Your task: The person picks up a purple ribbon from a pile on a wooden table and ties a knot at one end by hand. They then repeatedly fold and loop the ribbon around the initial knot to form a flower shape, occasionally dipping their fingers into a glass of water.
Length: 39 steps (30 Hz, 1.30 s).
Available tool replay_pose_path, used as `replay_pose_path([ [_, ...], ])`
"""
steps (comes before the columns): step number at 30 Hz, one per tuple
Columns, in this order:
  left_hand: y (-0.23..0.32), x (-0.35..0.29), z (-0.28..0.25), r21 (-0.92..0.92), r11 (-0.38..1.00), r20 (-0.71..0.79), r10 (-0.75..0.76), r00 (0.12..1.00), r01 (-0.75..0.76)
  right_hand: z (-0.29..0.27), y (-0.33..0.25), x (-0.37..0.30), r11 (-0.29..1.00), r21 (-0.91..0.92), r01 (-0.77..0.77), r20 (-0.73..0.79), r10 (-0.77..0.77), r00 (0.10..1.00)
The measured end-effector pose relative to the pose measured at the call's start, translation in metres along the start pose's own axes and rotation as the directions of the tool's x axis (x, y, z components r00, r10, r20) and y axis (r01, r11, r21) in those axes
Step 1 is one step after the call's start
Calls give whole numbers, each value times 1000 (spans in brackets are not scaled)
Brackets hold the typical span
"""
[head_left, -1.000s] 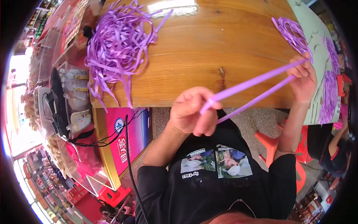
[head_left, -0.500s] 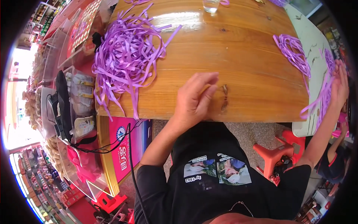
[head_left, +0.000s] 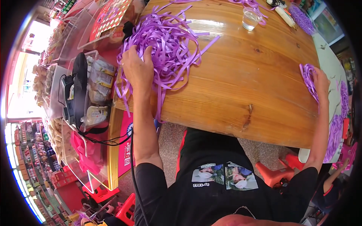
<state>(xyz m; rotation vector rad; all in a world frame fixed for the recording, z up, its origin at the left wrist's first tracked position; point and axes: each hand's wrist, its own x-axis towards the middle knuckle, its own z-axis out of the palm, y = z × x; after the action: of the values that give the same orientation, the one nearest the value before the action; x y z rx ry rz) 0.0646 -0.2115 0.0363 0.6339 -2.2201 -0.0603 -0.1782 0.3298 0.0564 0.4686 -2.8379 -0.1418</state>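
A big tangled pile of purple ribbon (head_left: 169,47) lies on the left part of the wooden table (head_left: 230,98). My left hand (head_left: 136,69) is at the near left side of the pile, thumb and fingers apart, its fingertips touching the strips. At the table's right edge lies a smaller looped bundle of purple ribbon (head_left: 310,78). Closed over its right side is my right hand (head_left: 321,83); its fingertips are partly hidden. More purple ribbon (head_left: 333,137) rests on the white marbled surface to the right.
Far across the table stand a glass of water (head_left: 250,19), a glue gun (head_left: 284,16) and purple mesh-like material (head_left: 301,19). Clear bins with bottles (head_left: 101,81) flank the left side. A black cable (head_left: 135,180) hangs by my left arm. An orange stool (head_left: 274,173) is below, right.
My left hand has moved from the table's near middle to the ribbon pile. My right hand has gone from the ribbon on the white surface to the small bundle. The view has shifted.
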Motion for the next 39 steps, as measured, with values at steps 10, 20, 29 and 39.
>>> replay_pose_path([
  [10,7,15,15,67,996,21,-52,998,50,-22,-75,-28,875,195,443,-183,-411,893],
  [20,39,42,-16,-123,932,-229,308,923,-341,-44,-126,-51,756,368,541,-148,-527,837],
  [29,83,57,-25,-807,44,570,-204,796,589,-72,-245,-40,307,644,700,-503,-519,691],
  [39,84,23,-28,-758,-140,640,27,768,637,-83,-333,14,12,815,580,-553,-284,783],
])
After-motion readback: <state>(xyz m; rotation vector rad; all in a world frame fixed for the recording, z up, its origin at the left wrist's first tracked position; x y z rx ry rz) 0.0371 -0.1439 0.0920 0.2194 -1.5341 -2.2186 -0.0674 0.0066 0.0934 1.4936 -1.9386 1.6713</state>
